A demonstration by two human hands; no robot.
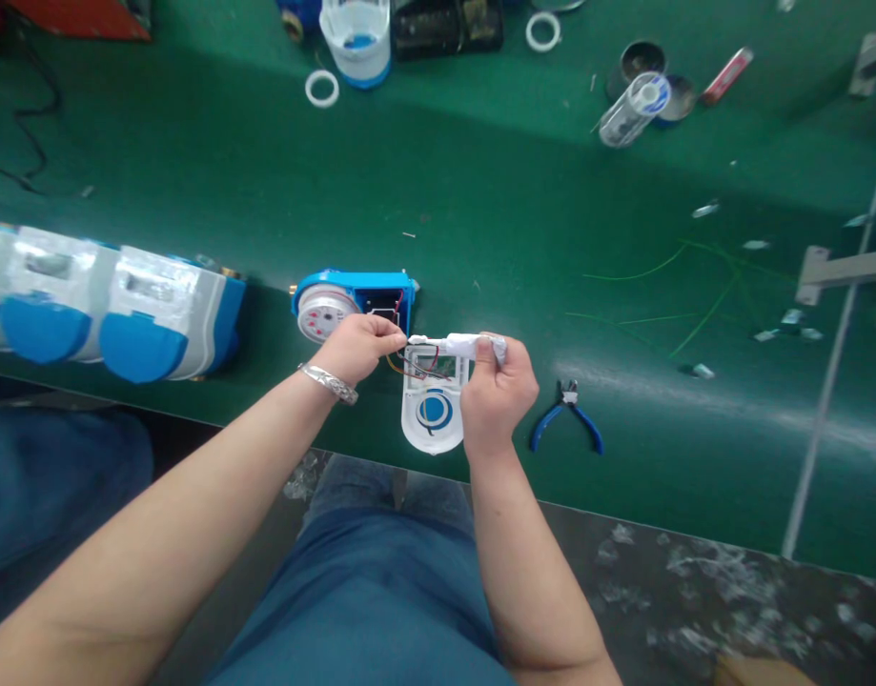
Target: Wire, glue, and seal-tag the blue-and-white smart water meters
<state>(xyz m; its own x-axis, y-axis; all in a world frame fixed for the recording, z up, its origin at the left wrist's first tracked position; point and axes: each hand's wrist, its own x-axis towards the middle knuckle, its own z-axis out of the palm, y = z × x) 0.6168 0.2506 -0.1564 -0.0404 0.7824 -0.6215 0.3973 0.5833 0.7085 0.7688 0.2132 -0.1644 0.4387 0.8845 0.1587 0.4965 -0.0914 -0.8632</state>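
Note:
My right hand [499, 386] is closed around a crumpled white squeeze tube [462, 345], its narrow end pointing left. At that end my left hand [362, 348] pinches thin wires [401, 357] between thumb and fingertips; exactly which ones is hard to make out. Below the tube lies a white meter cover [432, 433], inner side up, with a window and a blue round part. Dark, red and orange wires cross over it. Just behind my left hand sits an uncovered blue water meter [370, 279] with a round dial and an open compartment.
Blue-handled cutting pliers [567, 419] lie right of my right hand. Finished-looking white-and-blue meters [152, 305] stand in a row at left. A white tub [357, 48], a clear plastic spool [634, 110] and white rings [321, 89] sit at the back. Green wires [644, 319] are scattered at right.

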